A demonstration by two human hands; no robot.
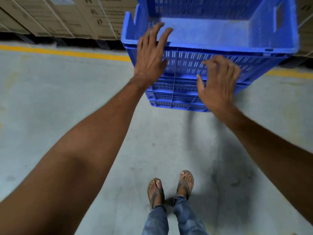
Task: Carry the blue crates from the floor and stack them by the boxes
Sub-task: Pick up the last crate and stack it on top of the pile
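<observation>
A stack of blue slotted crates [176, 95] stands on the grey floor in front of the cardboard boxes [71, 19]. The top crate [220, 36] is open upward and nothing lies in it. My left hand [149, 56] hovers over the near left rim of that crate, fingers spread, holding nothing. My right hand [218, 85] is in front of the crate's near wall, fingers loosely apart and slightly curled, not gripping. Both hands look motion-blurred.
A yellow line [64, 52] runs across the concrete floor just before the boxes. My feet in sandals [171, 187] stand about a step back from the stack. More boxes show at the far right edge [304, 31].
</observation>
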